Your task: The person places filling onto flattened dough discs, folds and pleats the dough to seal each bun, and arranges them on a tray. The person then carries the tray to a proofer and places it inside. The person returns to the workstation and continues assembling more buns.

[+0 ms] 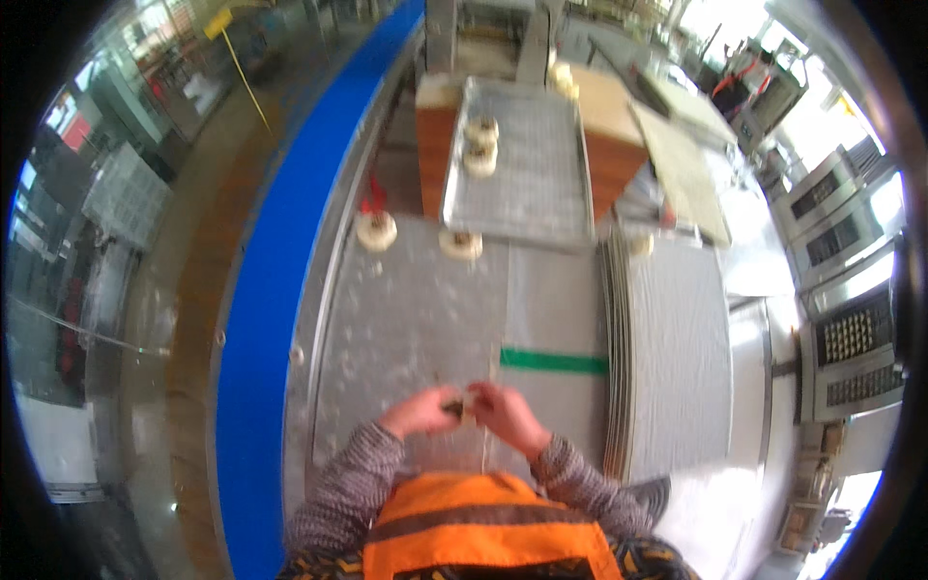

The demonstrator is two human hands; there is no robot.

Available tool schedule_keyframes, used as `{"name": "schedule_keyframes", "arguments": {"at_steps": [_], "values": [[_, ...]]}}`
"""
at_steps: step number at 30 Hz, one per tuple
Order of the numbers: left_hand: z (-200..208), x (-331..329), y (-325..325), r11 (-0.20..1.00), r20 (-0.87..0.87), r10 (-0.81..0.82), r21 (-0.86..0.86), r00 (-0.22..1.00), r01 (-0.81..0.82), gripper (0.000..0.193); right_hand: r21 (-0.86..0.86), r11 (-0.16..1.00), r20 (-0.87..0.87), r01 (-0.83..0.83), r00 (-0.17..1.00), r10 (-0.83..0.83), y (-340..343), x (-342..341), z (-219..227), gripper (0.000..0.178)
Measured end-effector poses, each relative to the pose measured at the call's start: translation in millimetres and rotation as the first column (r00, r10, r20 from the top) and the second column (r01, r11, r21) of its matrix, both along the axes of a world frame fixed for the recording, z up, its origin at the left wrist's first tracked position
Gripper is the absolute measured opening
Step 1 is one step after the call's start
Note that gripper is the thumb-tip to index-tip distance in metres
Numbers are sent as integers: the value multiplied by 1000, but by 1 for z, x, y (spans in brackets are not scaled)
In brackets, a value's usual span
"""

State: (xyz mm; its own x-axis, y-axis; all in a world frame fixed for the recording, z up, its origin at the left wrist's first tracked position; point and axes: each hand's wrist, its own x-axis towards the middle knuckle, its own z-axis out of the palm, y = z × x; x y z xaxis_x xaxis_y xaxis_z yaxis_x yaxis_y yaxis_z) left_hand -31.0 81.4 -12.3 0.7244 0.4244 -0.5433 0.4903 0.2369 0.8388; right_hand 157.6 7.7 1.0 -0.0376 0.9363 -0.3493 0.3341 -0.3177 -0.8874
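Note:
Close in front of my orange apron, both hands meet above the grey metal worktop (406,319). My left hand (418,414) is closed round a small piece of dough with dark filling (452,408), mostly hidden by the fingers. From the other side my right hand (507,418) has its fingers bent and pinched together at the dough's edge. Farther off on the worktop lie a pale round dough ring with a dark centre (376,232) and a similar dough ring (461,245). Two more filled dough rings (480,159) rest touching on the metal baking tray (536,184).
Along the left runs a blue conveyor belt (261,319) with a metal rail. A stack of grey sheets (677,358) stands at the right, a small dough piece (642,246) on its far end. Green tape (553,362) crosses the worktop. A brown box (614,145) sits under the tray.

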Motion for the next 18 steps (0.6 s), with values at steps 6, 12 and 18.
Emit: {"name": "schedule_keyframes", "arguments": {"at_steps": [6,12,18], "values": [[-4,-27,0,961,82,269,-97,960,-260,39,112,983,215,-143,970,117,9,-27,9,14],[-23,-56,8,993,37,119,5,992,-119,33,-55,982,194,-183,962,190,18,-55,9,20],[-33,-71,27,989,27,-108,-95,994,110,34,145,955,374,-259,908,190,23,-79,5,23]]}}
